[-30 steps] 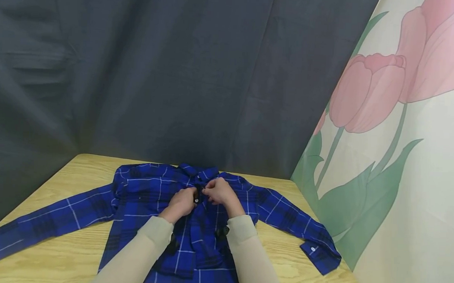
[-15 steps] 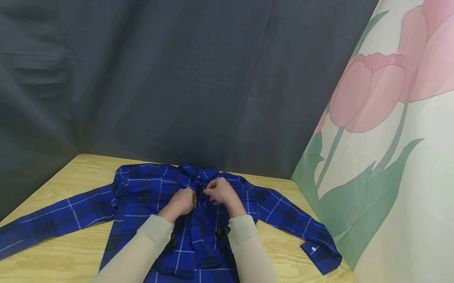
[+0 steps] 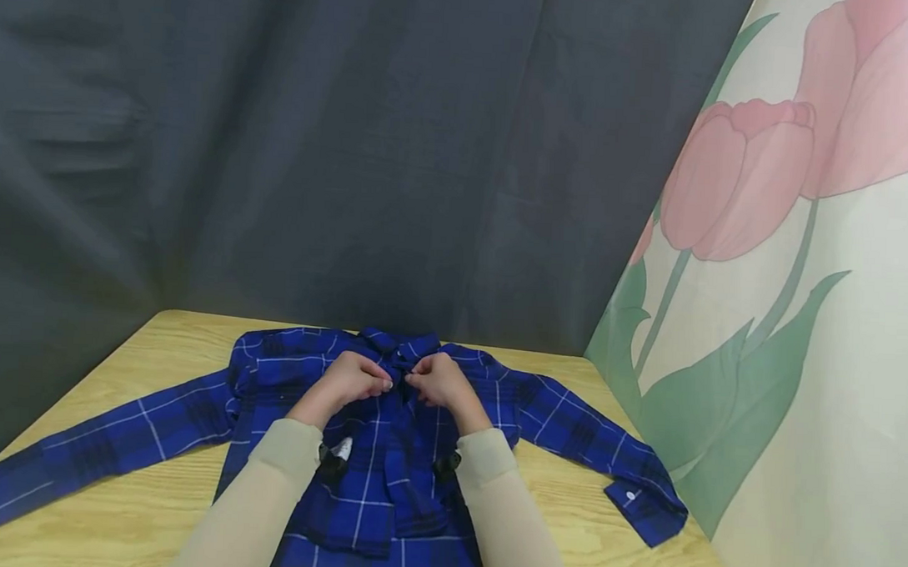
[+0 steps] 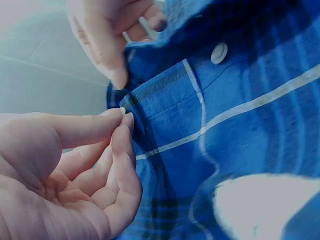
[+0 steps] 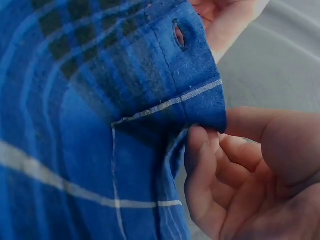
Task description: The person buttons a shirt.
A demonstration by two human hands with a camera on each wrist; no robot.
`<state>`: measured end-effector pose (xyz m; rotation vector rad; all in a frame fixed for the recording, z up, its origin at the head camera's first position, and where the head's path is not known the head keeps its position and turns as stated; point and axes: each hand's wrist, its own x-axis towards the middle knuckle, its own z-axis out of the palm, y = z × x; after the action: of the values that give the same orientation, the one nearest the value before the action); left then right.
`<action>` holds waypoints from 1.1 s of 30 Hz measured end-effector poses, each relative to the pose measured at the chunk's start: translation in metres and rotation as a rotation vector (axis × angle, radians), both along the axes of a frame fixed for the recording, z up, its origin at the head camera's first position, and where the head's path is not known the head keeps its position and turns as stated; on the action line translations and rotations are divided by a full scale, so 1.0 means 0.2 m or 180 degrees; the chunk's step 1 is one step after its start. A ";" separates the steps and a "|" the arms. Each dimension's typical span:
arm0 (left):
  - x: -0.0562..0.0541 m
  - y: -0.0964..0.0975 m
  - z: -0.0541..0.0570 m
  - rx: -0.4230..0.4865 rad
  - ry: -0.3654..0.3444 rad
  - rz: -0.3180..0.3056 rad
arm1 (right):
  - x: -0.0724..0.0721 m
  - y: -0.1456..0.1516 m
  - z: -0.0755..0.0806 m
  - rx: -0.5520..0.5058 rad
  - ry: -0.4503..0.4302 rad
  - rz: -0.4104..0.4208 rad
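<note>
A blue plaid shirt [image 3: 372, 472] lies front up, its collar [image 3: 419, 346] at the far side. My left hand [image 3: 355, 378] is at the upper front opening. In the left wrist view its thumb and forefinger pinch a small white button [image 4: 123, 111] at the edge of the cloth. Close to its right, my right hand [image 3: 439, 383] pinches the edge of the other front placket [image 5: 202, 97], thumb on one side and fingers on the other. A buttonhole [image 5: 179, 35] shows a little above that grip. Another white button [image 4: 219, 52] sits on the placket in the left wrist view.
The shirt rests on a light wooden table [image 3: 139, 489]. One sleeve [image 3: 110, 442] stretches out left, the other [image 3: 591, 434] right with its cuff [image 3: 645, 511] folded over. Behind hangs a dark grey curtain [image 3: 384, 147]; a tulip-patterned wall covering [image 3: 768, 328] stands at the right.
My left hand has lifted and turned, moving slightly up and left, so its fingertips now point toward the right hand. The right hand has stayed nearly still, pinching the cloth throughout.
</note>
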<state>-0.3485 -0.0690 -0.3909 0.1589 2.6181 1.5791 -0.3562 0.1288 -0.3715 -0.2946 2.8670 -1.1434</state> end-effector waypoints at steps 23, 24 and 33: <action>-0.01 0.02 0.00 0.0102 0.0101 0.0106 | 0.02 -0.09 0.01 -0.0007 0.0289 -0.0265; -0.01 0.02 -0.01 0.0018 0.0162 0.0120 | 0.03 -0.10 0.02 0.0045 0.0298 -0.0236; 0.00 0.03 0.00 -0.0114 0.0270 0.0083 | 0.06 -0.12 0.02 0.0179 0.0305 -0.0174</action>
<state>-0.3486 -0.0633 -0.3903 0.1947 2.7213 1.5661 -0.3439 0.1052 -0.3685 -0.2778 3.0025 -1.0836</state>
